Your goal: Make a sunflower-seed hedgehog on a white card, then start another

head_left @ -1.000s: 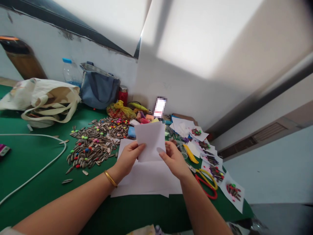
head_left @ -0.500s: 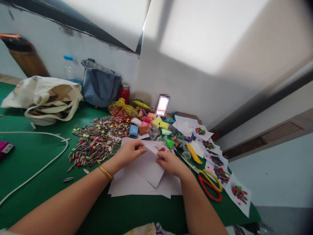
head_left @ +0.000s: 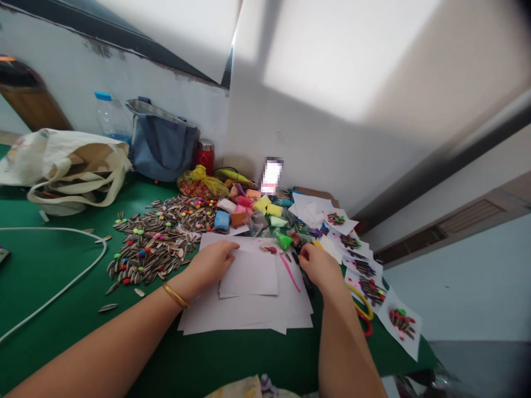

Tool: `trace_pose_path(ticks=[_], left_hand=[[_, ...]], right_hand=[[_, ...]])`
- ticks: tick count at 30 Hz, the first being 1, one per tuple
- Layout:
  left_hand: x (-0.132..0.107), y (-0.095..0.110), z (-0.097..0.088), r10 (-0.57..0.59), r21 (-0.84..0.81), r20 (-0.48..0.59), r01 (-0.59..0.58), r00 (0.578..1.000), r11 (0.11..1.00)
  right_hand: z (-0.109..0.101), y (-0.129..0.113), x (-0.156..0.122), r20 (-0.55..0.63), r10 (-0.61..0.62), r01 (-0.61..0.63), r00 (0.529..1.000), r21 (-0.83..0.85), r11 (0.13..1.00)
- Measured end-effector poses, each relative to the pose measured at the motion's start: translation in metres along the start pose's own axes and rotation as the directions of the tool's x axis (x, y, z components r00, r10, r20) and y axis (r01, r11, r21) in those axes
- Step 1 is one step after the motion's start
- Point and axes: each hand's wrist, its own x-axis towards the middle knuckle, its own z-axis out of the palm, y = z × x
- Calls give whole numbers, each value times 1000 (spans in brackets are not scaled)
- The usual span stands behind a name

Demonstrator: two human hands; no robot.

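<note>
My left hand (head_left: 213, 262) lies on the left edge of a small white paper sheet (head_left: 251, 276), its fingers stretched out and pressing lightly. Beneath that sheet is a stack of larger white paper (head_left: 244, 315). My right hand (head_left: 321, 265) is past the stack's right edge with its fingers curled together, over some dark slim items (head_left: 305, 279). Whatever its fingertips hold, if anything, is hidden. A thin pink stick (head_left: 289, 273) and small red pieces (head_left: 271, 250) lie on the paper between my hands. Behind my right forearm, the scissors (head_left: 360, 301) show only part of their handles.
Striped sunflower seeds (head_left: 153, 249), some coloured, are heaped at left. Packets of coloured clay (head_left: 238, 218) and a phone (head_left: 271, 176) stand behind. Papers decorated with seeds (head_left: 402, 323) line the right edge. Bags (head_left: 164, 146), a red flask (head_left: 206, 155) and a white cable (head_left: 83, 282) are leftward.
The small sheet, earlier tilted between both hands, now lies flat on the stack. My right hand has let go of it and moved right, uncovering the pink stick.
</note>
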Motion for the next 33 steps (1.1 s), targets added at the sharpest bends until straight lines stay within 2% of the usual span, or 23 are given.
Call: trace_pose_path(ticks=[4, 8, 11, 14, 16, 18, 19, 20, 22, 24, 25, 27, 29, 33], left_hand=[[-1, 1, -2, 13, 23, -11, -13, 1000, 1000], [-6, 6, -10, 16, 83, -17, -14, 1000, 996], [-7, 7, -14, 17, 112, -8, -16, 1000, 994], [-7, 4, -15, 27, 118, 4, -28, 1000, 993], [-6, 1, -15, 21, 106, 13, -22, 1000, 994], [-4, -3, -15, 0, 84, 19, -2, 1000, 996], [-4, -5, -16, -9, 73, 22, 7, 1000, 997], [-3, -7, -17, -15, 61, 25, 14, 1000, 998], [-1, -10, -18, -18, 40, 35, 16, 999, 999], [0, -11, -19, -15, 18, 44, 14, 999, 1000], [0, -12, -20, -15, 6, 48, 15, 999, 1000], [1, -13, -21, -20, -13, 55, 21, 998, 1000], [2, -13, -21, -27, -25, 62, 28, 998, 999], [2, -14, -22, -32, -37, 64, 34, 997, 999]], right_hand=[[4, -6, -1, 147, -2, 23, 989, -140, 990], [7, -17, 0, 153, 10, 16, 988, -165, 986], [4, -15, -2, 138, 28, -7, 990, -149, 989], [1, -7, -4, 48, 7, -6, 999, -26, 1000], [1, -4, -4, -42, -74, 79, 996, 160, 984], [6, -5, -4, -121, -169, 204, 978, 409, 889], [10, -8, -3, -145, -202, 248, 969, 544, 802], [14, -13, -3, -152, -216, 261, 964, 679, 686], [23, -25, -2, -104, -238, 194, 966, 898, 394], [30, -40, -4, -67, -247, 102, 967, 986, 130], [33, -48, -5, -61, -257, 76, 965, 996, 49], [39, -61, -9, -85, -275, 80, 958, 996, -31], [44, -71, -12, -123, -303, 116, 945, 992, -40], [53, -78, -14, -182, -332, 226, 926, 969, 99]])
